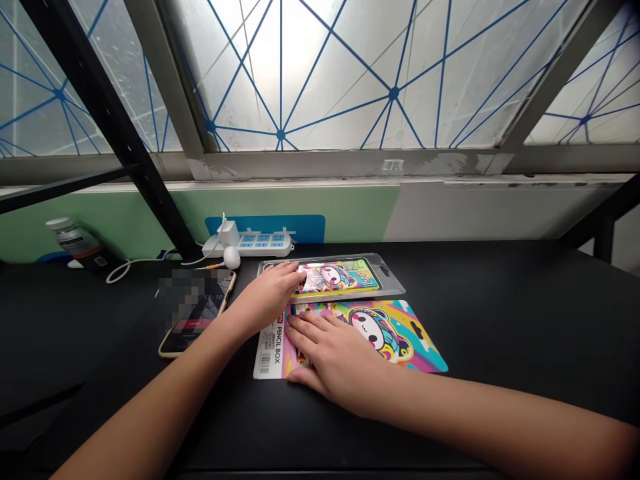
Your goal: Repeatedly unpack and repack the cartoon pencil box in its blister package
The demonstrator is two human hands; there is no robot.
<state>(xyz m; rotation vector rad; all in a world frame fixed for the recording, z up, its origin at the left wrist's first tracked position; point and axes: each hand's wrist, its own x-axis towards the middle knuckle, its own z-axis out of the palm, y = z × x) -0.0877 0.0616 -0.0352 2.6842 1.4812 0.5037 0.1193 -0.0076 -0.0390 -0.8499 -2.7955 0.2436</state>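
Presently both hands are on the packaging at centre frame, on a black desk (500,320). The left hand (267,293) lies over the left end of a clear plastic blister pack (390,280), fingers close together (any pinch on the plastic cannot be told from this view). The right hand (335,357) presses flat, fingers spread, on the left part of a printed PENCIL BOX card (400,333), just below the pack. Left of the hands lies a phone (195,313), its screen blurred; a white power strip (250,245) sits at the desk's back edge.
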